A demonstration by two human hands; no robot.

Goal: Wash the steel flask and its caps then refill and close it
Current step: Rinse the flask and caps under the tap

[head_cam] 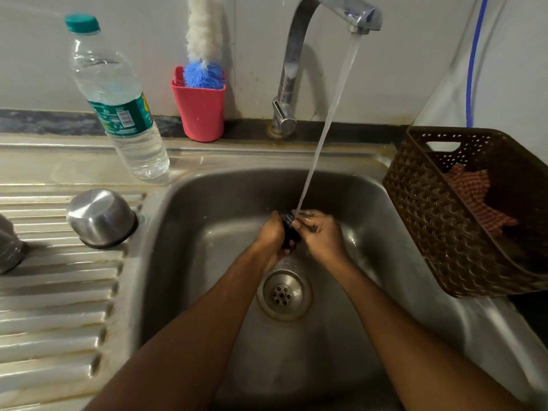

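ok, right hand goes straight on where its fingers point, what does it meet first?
Probably the dark cap it holds under the water stream; just past that, the left hand.

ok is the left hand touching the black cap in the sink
Touching. The head view shows the left hand wrapped round the black cap under the tap water, with the right hand gripping its other side.

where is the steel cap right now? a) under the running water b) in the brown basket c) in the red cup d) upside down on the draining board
d: the steel cap sits upside down on the ribbed draining board, left of the sink
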